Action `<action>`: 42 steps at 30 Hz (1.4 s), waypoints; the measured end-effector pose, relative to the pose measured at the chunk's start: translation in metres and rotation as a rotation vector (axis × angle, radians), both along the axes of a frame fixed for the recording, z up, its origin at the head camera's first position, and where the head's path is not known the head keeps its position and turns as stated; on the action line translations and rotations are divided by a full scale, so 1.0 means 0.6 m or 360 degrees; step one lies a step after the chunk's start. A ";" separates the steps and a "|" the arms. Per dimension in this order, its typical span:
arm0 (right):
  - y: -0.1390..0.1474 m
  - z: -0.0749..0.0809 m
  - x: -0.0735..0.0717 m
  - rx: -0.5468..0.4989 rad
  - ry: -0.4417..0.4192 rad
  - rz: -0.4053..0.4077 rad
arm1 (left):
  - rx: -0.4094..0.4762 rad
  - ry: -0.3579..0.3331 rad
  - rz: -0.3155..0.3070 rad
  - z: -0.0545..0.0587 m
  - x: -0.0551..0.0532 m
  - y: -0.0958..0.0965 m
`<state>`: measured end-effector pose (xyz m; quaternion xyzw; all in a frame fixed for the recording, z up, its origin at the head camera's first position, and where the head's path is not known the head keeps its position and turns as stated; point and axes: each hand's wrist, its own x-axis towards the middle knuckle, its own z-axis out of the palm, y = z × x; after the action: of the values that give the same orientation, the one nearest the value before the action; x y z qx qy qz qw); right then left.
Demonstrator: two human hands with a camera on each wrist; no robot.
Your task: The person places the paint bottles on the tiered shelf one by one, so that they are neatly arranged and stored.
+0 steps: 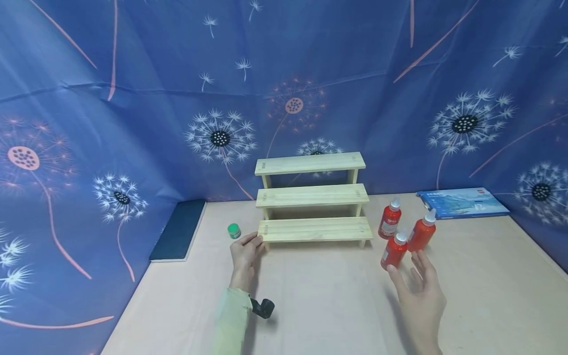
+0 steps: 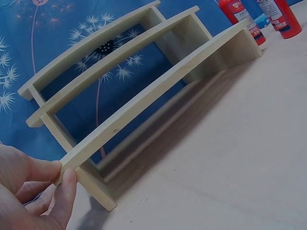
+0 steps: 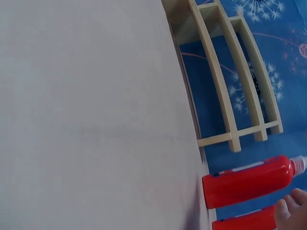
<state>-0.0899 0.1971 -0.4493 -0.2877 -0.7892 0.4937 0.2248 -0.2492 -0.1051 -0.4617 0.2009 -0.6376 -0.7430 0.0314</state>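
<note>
A three-tier wooden step shelf (image 1: 315,229) stands against the blue backdrop. At the left end of its lowest board, my left hand (image 1: 244,257) pinches the corner between thumb and fingers, as the left wrist view shows up close. Three red squeeze bottles with pale nozzle caps stand upright right of the shelf: a front one (image 1: 393,252), a back one (image 1: 389,223) and a right one (image 1: 422,232). My right hand (image 1: 420,301) is just in front of them, thumb and fingers spread. In the right wrist view, only fingertips (image 3: 293,209) show beside the bottles; contact is unclear.
Left of the shelf sits a small green-lidded jar (image 1: 233,230). A dark notebook (image 1: 178,231) lies by the left backdrop. At the back right is a flat blue package (image 1: 466,203). A black wrist mount (image 1: 264,308) projects from my left sleeve.
</note>
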 end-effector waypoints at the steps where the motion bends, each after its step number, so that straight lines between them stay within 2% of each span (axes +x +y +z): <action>1: 0.003 -0.001 -0.001 0.0007 -0.0003 -0.0001 | -0.0001 0.0000 0.0000 0.000 0.000 0.000; 9: 0.026 -0.004 -0.015 0.0022 0.0017 0.0010 | 0.0006 0.0005 0.0005 0.001 -0.001 -0.001; 29: 0.030 -0.016 -0.063 -0.0157 -0.0121 0.0067 | -0.0031 -0.0017 0.0001 -0.001 -0.001 0.000; 42: 0.039 -0.020 -0.075 -0.0079 -0.0181 0.0044 | -0.0044 0.0010 -0.0003 -0.010 -0.001 0.000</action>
<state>-0.1349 0.2207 -0.4614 -0.3098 -0.7921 0.4992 0.1656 -0.2497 -0.1052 -0.4677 0.1975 -0.6479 -0.7348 0.0354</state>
